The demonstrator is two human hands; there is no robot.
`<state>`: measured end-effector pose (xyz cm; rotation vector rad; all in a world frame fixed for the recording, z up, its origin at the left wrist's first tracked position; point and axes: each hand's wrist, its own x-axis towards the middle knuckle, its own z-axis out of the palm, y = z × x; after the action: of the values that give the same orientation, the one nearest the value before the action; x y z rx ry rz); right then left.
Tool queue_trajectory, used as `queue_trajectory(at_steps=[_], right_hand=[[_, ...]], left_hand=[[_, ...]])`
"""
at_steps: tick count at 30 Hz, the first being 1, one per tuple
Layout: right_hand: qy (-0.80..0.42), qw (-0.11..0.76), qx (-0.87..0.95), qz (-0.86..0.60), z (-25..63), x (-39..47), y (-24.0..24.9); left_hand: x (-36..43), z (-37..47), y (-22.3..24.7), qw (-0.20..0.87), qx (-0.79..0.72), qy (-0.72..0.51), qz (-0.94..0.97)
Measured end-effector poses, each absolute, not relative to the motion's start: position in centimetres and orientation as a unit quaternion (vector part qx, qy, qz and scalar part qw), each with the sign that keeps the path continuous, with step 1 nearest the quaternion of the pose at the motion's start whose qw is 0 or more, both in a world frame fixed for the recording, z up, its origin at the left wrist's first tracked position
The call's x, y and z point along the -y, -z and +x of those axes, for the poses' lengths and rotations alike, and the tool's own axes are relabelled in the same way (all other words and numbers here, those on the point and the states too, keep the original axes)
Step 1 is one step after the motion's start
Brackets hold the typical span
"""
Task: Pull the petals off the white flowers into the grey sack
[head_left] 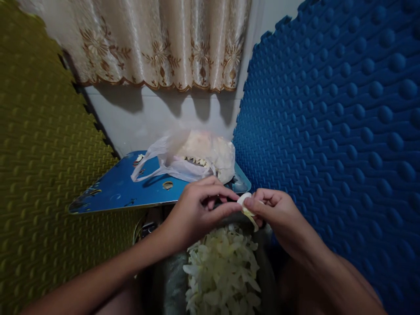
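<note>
My right hand (275, 212) is closed, with thumb and fingers pinching a small white flower (245, 200); a pale yellowish strip hangs below it. My left hand (205, 203) reaches in from the other side, its thumb and index fingertips closed at the flower's left edge. Below both hands lies a heap of pale whitish-yellow flowers (223, 271), in what looks like a greyish plastic bag (173, 280). Beyond the hands, a white translucent plastic bag (167, 148) rests on its side, with more pale pieces showing in its mouth.
The plastic bag stands on a low blue table (111, 183) with a few small scraps. A yellow-green foam mat (49, 144) rises at the left and a blue bumpy foam mat (334, 113) at the right. A beige curtain (157, 43) hangs over the white wall behind.
</note>
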<state>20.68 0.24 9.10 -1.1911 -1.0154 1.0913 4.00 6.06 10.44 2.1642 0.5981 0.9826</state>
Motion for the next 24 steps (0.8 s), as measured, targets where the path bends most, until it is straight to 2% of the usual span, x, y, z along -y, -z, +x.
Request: queue_trajectory(at_steps=[7,9,11,15,17,20,24], right_hand=[[-0.514,0.589,0.393,-0.484,21.6,-0.3,-8.9],[-0.500,0.605,0.374,-0.494,22.2,-0.5,-8.9],[-0.496,0.604,0.376,-0.499,22.6,-0.6,-8.9],[-0.484,0.593,0.405,-0.500,23.0,-0.7,-9.1],[-0.459,0.608,0.395,-0.513,23.1,-0.8,-9.2],[-0.431,0.614,0.399,-0.528,23.1,-0.8,-9.3],[-0.404,0.589,0.439,-0.545,22.7,-0.7,-9.4]], left_hand=[[-6.9,4.3,-10.5,0.554,-0.218,-0.396,0.699],[-7.4,4.2,-10.4,0.571,-0.229,-0.414,0.671],[-7.9,4.0,-10.5,0.526,-0.235,-0.396,0.715],[-7.8,3.5,-10.8,0.365,-0.210,-0.172,0.891],[-7.4,3.3,-10.8,0.299,-0.190,-0.111,0.929],[-7.1,3.4,-10.7,0.267,-0.204,-0.099,0.937],[-6.9,3.9,-10.6,0.319,-0.277,-0.161,0.892]])
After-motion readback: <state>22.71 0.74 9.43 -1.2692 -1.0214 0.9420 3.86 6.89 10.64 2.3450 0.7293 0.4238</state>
